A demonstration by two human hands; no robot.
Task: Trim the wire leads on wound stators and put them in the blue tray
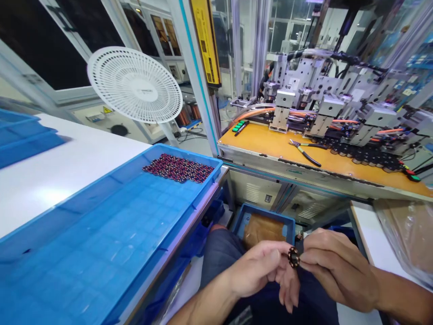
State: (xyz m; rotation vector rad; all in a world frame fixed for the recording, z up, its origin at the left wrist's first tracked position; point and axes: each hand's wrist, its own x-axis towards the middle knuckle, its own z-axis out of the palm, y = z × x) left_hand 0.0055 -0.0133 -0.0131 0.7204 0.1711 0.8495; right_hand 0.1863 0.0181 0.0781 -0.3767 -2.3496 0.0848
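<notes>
A small ring-shaped motor stator, black with copper windings, is held upright between my two hands above my lap. My left hand grips its left side with thumb and forefinger, the other fingers curled loosely below. From the right, the fingertips of my right hand pinch its opposite edge; those fingers partly hide what they touch. To the left stands a long blue tray, and at its far end many similar small round parts, dark with reddish and coppery spots, lie packed together.
The tray rests on a white table beside a white fan. Ahead, an orange-topped bench carries pliers, a marker and a metal machine. Below sits a blue bin; at right lies a plastic-wrapped package.
</notes>
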